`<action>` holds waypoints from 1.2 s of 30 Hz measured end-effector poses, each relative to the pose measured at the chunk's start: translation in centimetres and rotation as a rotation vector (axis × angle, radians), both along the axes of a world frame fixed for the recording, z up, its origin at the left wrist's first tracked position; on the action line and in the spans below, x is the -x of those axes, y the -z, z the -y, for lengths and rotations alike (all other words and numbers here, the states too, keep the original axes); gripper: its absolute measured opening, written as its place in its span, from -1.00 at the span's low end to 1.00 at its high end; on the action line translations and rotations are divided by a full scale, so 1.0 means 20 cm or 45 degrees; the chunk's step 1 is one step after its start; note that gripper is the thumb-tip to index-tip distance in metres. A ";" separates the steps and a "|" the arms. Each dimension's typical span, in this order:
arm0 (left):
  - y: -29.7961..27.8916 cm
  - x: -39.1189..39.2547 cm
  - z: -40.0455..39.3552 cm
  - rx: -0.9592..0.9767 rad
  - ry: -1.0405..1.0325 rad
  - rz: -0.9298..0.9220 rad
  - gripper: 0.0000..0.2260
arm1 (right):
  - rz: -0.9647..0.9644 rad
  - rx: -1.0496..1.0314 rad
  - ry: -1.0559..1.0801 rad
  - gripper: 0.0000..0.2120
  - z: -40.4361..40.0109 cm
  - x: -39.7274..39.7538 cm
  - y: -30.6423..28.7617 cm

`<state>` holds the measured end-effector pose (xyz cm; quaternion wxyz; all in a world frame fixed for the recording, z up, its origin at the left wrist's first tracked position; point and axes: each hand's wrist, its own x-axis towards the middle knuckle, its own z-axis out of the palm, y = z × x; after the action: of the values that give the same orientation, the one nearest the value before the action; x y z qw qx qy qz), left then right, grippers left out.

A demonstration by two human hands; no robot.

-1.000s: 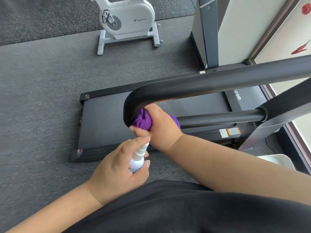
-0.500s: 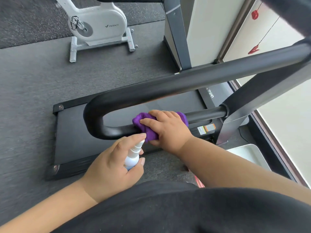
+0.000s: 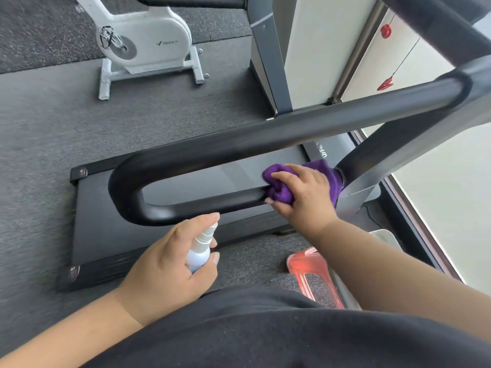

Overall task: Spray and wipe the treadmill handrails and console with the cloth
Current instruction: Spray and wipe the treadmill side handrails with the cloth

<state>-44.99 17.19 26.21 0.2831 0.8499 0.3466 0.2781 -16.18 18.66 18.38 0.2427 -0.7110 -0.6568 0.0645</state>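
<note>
Right hand [image 3: 305, 197] grips plush, bunched purple cloth [image 3: 281, 192] round smooth tubular handrail [image 3: 186, 205].

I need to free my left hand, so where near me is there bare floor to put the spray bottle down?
Bare carpet lies left of the treadmill deck, up to the white exercise bike. It is crowded right of the left hand and spray bottle: a red object and a white tray sit there.
</note>
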 end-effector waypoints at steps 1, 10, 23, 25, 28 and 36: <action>0.00 0.00 0.00 0.001 0.000 0.002 -0.42 | 0.010 -0.009 -0.067 -0.45 -0.02 0.09 -0.01; 0.02 -0.06 -0.05 -0.041 0.153 0.006 -0.43 | 0.197 0.108 -0.604 -0.37 -0.13 0.73 -0.09; 0.04 -0.26 -0.06 0.004 0.133 0.016 -0.46 | 0.058 0.252 -0.141 -0.39 -0.03 -0.13 -0.06; 0.05 -0.28 -0.05 0.019 0.105 0.006 -0.46 | 0.015 0.226 -0.120 -0.42 -0.03 -0.25 -0.05; 0.03 -0.31 -0.04 0.031 0.067 -0.016 -0.46 | 0.016 0.187 -0.121 -0.44 -0.02 -0.29 -0.03; 0.01 -0.44 0.07 0.051 -0.122 -0.103 -0.47 | 0.107 0.079 -0.369 -0.38 -0.05 -0.04 -0.01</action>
<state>-36.21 15.82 25.95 0.2721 0.8371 0.4037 0.2496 -15.43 19.64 18.61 0.1811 -0.6180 -0.7598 0.0893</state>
